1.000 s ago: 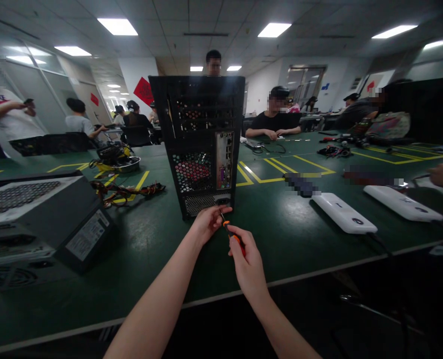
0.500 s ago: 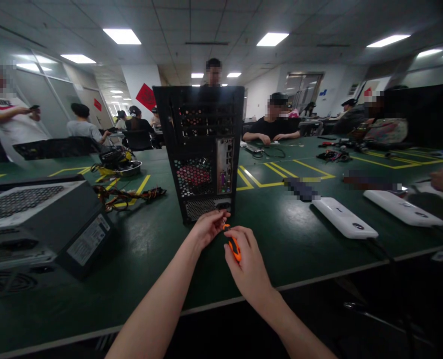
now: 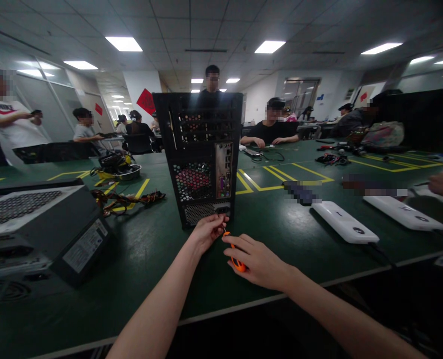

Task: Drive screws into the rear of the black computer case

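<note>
A black computer case (image 3: 202, 149) stands upright with its rear panel facing me. At the lower right corner of that panel, beside the power socket, my left hand (image 3: 208, 230) pinches the thin front end of a screwdriver; whether a screw is there too is hidden. The screwdriver (image 3: 238, 263) has an orange and black handle pointing down toward me. My right hand (image 3: 258, 262) is wrapped round this handle from the right, fingers over its top.
On the left sits a grey power supply unit (image 3: 38, 239), with bundled cables (image 3: 131, 199) and a metal bowl (image 3: 128, 172) behind. White power banks (image 3: 343, 222) lie on the right of the green table (image 3: 139, 289). A co-worker (image 3: 272, 127) sits across.
My right hand has turned about the screwdriver handle, its wrist and forearm swinging out to the right. My left hand keeps its place at the case's lower corner.
</note>
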Demonstrator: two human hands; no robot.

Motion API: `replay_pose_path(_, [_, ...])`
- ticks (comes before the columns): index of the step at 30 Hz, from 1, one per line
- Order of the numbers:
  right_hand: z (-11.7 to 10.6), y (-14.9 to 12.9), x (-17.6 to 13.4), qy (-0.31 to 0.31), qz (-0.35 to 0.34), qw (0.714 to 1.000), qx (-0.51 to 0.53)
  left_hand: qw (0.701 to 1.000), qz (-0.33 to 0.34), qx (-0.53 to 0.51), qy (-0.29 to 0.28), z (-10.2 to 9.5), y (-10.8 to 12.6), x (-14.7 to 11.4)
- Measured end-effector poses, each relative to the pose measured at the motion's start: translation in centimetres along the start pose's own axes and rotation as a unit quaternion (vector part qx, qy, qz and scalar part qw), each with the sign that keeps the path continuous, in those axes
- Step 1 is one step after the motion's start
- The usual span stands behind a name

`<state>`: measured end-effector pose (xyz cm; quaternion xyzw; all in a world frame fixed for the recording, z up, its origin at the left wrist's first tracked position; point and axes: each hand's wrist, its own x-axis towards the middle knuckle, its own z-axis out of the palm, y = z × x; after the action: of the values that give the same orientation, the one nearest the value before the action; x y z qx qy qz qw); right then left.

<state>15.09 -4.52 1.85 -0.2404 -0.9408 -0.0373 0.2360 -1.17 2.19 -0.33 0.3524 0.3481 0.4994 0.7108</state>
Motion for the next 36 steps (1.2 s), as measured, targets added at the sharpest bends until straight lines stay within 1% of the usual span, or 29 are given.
replay_pose_path(6, [0.53,-0.19,0.15,0.068,0.055,0.996,0.032,1.0,0.01,-0.017,0.0,0.12,-0.03,0.04])
replay_pose_path(11, [0.69,-0.3,0.17,0.129,0.091,0.983,0.093,1.0,0.007,-0.029,-0.007,-0.22,-0.2,0.08])
replay_pose_path(13, [0.76,-0.32,0.11,0.143,0.103,0.978,0.108,1.0,0.009,-0.027,-0.008,-0.27,-0.23,0.04])
replay_pose_path(17, [0.96,-0.37,0.01,0.15,0.113,0.974,0.128,1.0,0.01,-0.019,-0.004,-0.23,-0.2,0.0])
replay_pose_path(23, [1.01,-0.38,0.03,0.188,0.142,0.96,0.153,1.0,0.012,-0.011,-0.005,-0.07,-0.17,0.06])
replay_pose_path(29, [0.82,-0.47,0.0,0.209,0.146,0.956,0.142,1.0,0.01,0.001,0.005,0.17,-0.13,-0.04])
replay_pose_path(36, [0.75,-0.62,0.1,0.191,0.135,0.961,0.145,1.0,0.014,-0.01,0.003,0.09,-0.17,-0.06])
